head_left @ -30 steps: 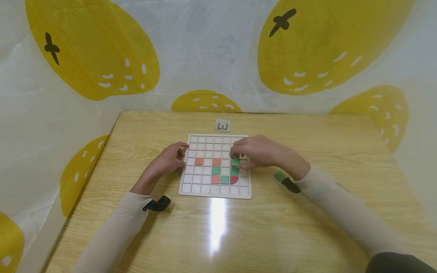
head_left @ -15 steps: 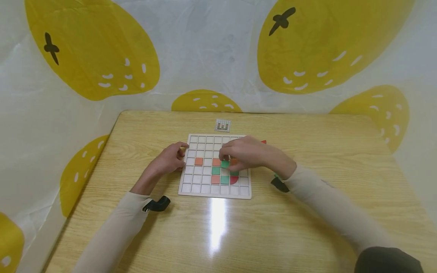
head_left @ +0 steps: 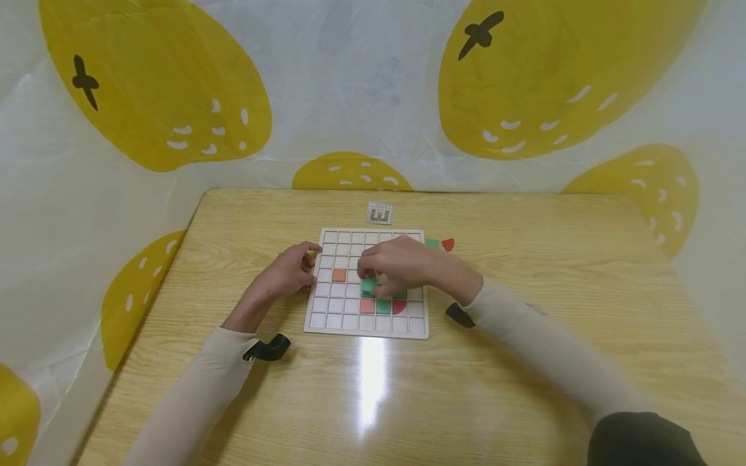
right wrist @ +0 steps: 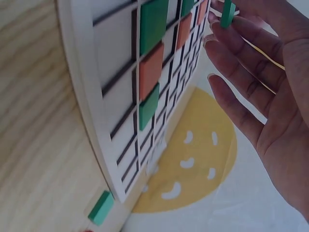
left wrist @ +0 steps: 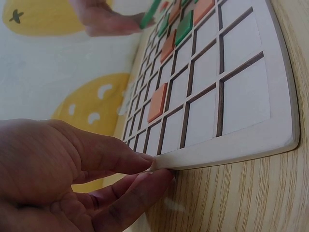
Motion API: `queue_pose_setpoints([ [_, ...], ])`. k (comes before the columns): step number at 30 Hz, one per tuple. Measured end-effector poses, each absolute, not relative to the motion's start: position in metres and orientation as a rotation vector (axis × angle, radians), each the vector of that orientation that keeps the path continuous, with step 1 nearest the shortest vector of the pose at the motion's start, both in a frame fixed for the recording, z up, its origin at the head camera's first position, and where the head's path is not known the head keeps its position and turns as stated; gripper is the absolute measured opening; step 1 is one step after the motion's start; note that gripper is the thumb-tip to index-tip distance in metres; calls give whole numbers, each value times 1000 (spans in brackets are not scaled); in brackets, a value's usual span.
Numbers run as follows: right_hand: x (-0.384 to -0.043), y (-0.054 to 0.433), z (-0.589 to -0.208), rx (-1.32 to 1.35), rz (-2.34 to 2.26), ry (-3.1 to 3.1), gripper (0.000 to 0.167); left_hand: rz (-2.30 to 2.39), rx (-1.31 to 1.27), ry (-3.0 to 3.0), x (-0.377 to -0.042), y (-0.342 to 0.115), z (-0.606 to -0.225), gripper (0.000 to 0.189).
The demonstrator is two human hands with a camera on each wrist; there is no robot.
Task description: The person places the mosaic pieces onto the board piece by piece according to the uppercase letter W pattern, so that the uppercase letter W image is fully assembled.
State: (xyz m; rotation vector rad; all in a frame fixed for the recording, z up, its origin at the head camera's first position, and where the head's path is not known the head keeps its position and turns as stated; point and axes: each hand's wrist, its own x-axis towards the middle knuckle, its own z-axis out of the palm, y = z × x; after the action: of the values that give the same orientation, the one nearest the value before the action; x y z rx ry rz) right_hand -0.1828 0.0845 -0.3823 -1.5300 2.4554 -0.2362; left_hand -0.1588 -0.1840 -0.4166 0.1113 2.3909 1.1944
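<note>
One left hand [head_left: 286, 270]: pinches the grid board [head_left: 335, 320] by its left edge.
Right hand [head_left: 401, 264]: pinches a green tile [head_left: 369, 286] above the board (which it partly hides from me).

1 bd. [head_left: 335, 321], 1 card [head_left: 380, 213], 2 hands [head_left: 285, 270] [head_left: 402, 262], 2 red pcs. [head_left: 399, 307] [head_left: 447, 244]

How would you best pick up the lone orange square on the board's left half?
Probably from straight above, pinching two opposite edges of the orange square: it lies flat on the board, its edges stand slightly raised, and nothing sits right against its sides.
</note>
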Motion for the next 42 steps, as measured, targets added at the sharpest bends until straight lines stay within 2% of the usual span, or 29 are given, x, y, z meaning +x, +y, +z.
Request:
queue_pose_setpoints([
  [17,-177,57,-394,-1535,-176,2400,26,1183,92,2382,-161,-182,-413,63],
  [42,-173,52,-398,-1690,-101,2357,24,1182,88,2376,-163,-182,-412,61],
])
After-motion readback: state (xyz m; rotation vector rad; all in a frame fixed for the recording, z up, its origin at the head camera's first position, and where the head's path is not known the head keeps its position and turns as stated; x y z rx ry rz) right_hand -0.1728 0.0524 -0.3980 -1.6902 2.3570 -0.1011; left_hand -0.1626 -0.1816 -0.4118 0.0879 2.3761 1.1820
